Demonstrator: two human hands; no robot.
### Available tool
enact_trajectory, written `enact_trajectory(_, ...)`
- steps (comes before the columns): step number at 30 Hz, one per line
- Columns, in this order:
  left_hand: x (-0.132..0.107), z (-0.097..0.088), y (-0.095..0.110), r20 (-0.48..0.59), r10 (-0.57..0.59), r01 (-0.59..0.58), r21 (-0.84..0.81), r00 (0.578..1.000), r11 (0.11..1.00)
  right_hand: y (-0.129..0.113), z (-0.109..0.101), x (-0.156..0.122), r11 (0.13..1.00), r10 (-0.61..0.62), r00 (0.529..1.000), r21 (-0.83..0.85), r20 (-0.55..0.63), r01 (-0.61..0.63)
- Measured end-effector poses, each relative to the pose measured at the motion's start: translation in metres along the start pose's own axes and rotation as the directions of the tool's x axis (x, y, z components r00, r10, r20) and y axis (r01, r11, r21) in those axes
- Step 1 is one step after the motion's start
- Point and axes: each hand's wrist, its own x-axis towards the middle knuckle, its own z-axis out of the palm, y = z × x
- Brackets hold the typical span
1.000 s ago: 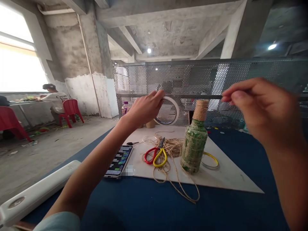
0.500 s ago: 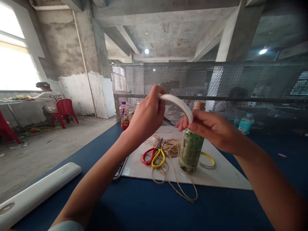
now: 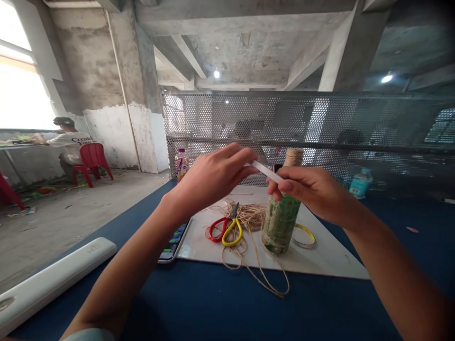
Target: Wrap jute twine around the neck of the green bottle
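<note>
Between right hand [image 3: 305, 192] and left hand [image 3: 209, 182], white strip [image 3: 266, 171] runs tilted above bottle [image 3: 281, 222]. Right pinches it between thumb and fingers; left's fingers lie together at far end, grip unclear. Firm pinch keeps strip steady.

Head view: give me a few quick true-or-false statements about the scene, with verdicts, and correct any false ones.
The right hand pinches a white strip: true.
The left hand holds the scissors: false, it is raised beside the strip, and the scissors lie on the white board.
The twine-necked green bottle lies on its side: false, it stands upright on the board.
The scissors have red and yellow handles: true.
</note>
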Motion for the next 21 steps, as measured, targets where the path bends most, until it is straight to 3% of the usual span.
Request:
enact_trajectory(4, 0.0, -0.002, -0.019, 0.001, -0.011, 0.011, -0.244, 1.0, 0.97, -0.005, -0.008, -0.004, 0.998, -0.047, 0.999, -0.045, 0.021, 0.048)
enact_trajectory(8, -0.001, 0.0, -0.033, 0.144, -0.047, 0.112, -0.483, 0.989, 0.869, -0.001, -0.012, -0.006, 0.998, -0.055, 0.997, -0.022, 0.051, 0.056)
enact_trajectory(10, -0.001, 0.0, -0.032, 0.189, -0.059, 0.133, -0.407, 0.98, 0.904, 0.002, -0.01, -0.005, 0.999, -0.046, 0.999, -0.004, 0.027, 0.047)
enact_trajectory(14, -0.001, -0.004, -0.016, 0.142, -0.024, 0.05, -0.18, 0.99, 0.982, 0.003, -0.004, -0.003, 0.999, 0.032, 0.999, -0.039, -0.024, -0.033)
enact_trajectory(18, 0.0, -0.006, -0.002, 0.077, 0.112, -0.093, -0.218, 0.991, 0.972, 0.001, 0.001, -0.001, 0.999, 0.042, 0.999, -0.027, 0.004, -0.042)
enact_trajectory(21, 0.001, -0.006, -0.002, 0.063, 0.119, -0.097, -0.274, 0.991, 0.957, -0.002, 0.003, 0.0, 1.0, 0.013, 0.998, 0.016, 0.056, -0.014)
